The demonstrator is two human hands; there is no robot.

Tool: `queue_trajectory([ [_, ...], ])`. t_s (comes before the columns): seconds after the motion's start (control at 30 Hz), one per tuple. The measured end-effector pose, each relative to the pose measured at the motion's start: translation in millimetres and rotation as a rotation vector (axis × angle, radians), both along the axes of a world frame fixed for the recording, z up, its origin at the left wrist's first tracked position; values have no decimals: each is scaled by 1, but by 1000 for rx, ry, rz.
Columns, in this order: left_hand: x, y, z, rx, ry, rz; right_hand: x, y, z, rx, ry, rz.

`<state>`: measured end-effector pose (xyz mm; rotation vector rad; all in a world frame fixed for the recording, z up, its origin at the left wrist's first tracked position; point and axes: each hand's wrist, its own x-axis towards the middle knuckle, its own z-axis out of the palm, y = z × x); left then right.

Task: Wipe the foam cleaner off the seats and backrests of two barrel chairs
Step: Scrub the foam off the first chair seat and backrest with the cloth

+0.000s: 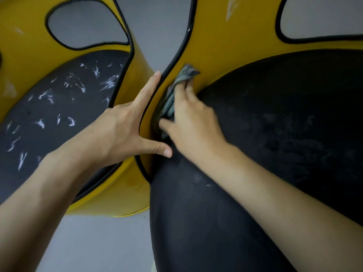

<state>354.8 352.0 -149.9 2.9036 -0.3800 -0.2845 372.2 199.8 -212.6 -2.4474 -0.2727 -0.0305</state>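
Two yellow barrel chairs with black seats stand side by side. The right chair's seat point(275, 124) looks dark with only faint smears. My right hand point(192, 122) grips a grey-green cloth point(172, 95) and presses it against the yellow inner backrest wall point(216, 46) where it meets the seat's left edge. My left hand point(125, 124) lies flat with straight fingers on the black-trimmed edge point(157, 91) of that chair, thumb spread toward the seat. The left chair's seat point(59, 107) carries several white foam streaks.
Grey floor point(98, 242) shows between and below the chairs. Both backrests have black-rimmed cut-out openings, one in the left chair point(86, 26) and one in the right point(322, 16). A white foam smear point(231, 8) sits high on the right chair's yellow backrest.
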Motion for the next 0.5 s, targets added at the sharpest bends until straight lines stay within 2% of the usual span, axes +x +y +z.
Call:
queue_trajectory([
  [0.1, 0, -1, 3, 23, 26, 1, -17, 1, -1, -61, -8, 117],
  [0.27, -1, -3, 4, 27, 57, 32, -16, 0, 2, -76, 22, 151],
  [0.5, -1, -4, 3, 28, 56, 39, 29, -16, -4, -112, -32, -107],
])
